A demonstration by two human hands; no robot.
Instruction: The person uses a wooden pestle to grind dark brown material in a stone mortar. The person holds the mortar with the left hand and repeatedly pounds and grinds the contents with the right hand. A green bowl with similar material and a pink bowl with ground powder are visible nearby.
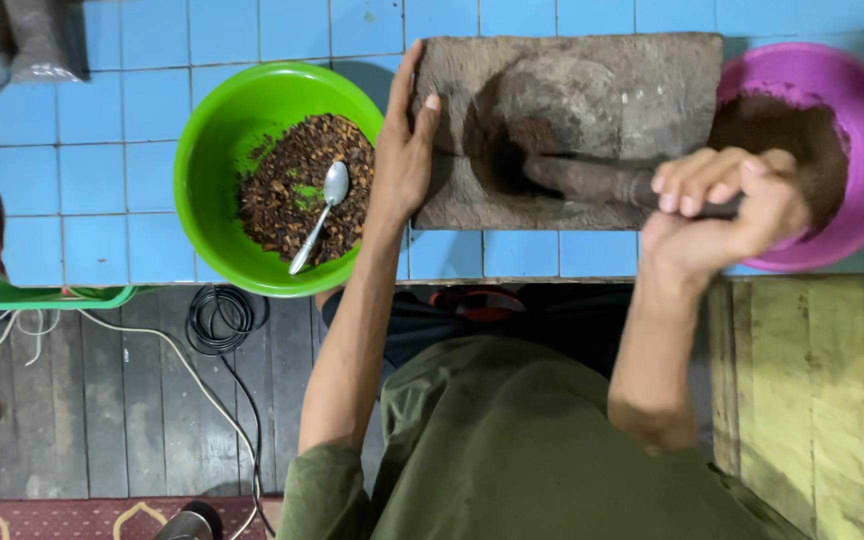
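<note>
Pestle (592, 180) lies in the stone mortar (572, 130) on the blue tiles, right hand (722, 215) closed around its handle. Left hand (402, 150), open, steadies the mortar's left edge. A hard stroke could scatter powder or nudge the purple bowl (852, 110) at right; the green bowl (222, 130) with spoon (322, 210) crowds the left.

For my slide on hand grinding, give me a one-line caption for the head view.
Left hand steadies a stone slab while the right hand works a pestle, between a green bowl and a purple bowl.
</note>
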